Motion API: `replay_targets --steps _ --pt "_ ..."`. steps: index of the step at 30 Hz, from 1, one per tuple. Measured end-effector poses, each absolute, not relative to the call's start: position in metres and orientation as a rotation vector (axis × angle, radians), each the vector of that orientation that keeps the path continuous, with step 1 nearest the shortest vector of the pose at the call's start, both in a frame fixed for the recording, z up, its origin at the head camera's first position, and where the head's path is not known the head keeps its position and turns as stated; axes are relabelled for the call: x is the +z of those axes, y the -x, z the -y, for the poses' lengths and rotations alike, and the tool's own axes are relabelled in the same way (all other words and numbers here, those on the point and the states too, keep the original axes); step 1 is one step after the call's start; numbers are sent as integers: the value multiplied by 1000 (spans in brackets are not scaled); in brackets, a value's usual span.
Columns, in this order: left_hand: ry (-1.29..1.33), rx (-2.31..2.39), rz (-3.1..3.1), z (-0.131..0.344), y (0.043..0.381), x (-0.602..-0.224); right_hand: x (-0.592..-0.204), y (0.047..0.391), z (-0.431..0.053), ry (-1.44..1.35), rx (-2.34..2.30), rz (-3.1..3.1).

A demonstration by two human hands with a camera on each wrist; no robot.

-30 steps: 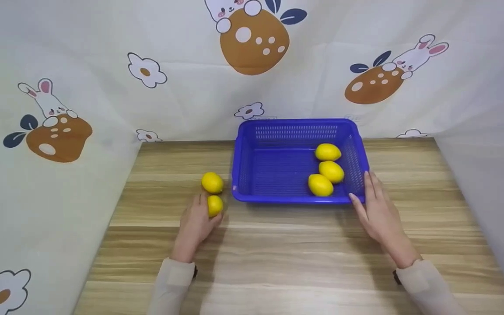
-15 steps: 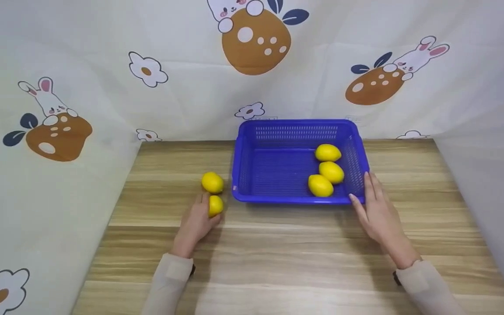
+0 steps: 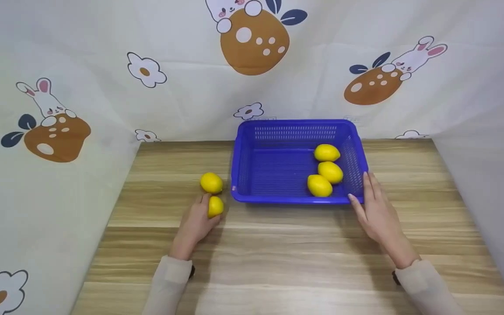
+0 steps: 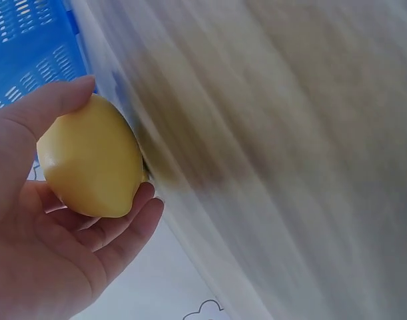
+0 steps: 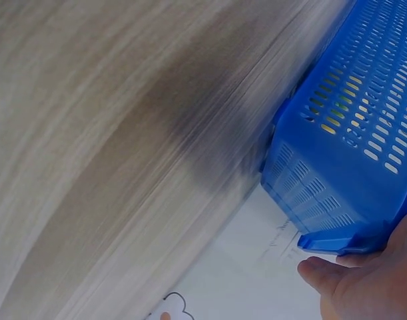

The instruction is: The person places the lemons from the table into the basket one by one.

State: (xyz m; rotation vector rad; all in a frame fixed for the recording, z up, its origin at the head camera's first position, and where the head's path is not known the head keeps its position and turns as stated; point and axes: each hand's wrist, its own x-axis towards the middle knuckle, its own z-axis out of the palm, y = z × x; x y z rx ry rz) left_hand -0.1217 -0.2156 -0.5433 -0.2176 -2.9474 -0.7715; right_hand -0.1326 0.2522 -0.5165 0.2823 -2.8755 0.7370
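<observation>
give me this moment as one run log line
left hand: grips near lemon | right hand: touches basket at near right corner | in basket: three lemons | table: far lemon, left of basket

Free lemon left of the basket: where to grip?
I'd grip the free lemon round its wide middle, coming from above left: it lies exposed there, while the blue basket stands to its right and the left hand holds another lemon on its near side.

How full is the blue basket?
Partly full: the basket has three lemons along its right side, while its left half shows none.
</observation>
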Motion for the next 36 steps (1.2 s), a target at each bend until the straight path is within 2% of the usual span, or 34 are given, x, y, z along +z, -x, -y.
replay_targets --steps 14,36 --pt "137 -857 2968 214 114 -530 -519 132 -252 -276 744 2848" --pt "235 -867 2862 199 97 -493 -519 131 -251 -277 760 2851"
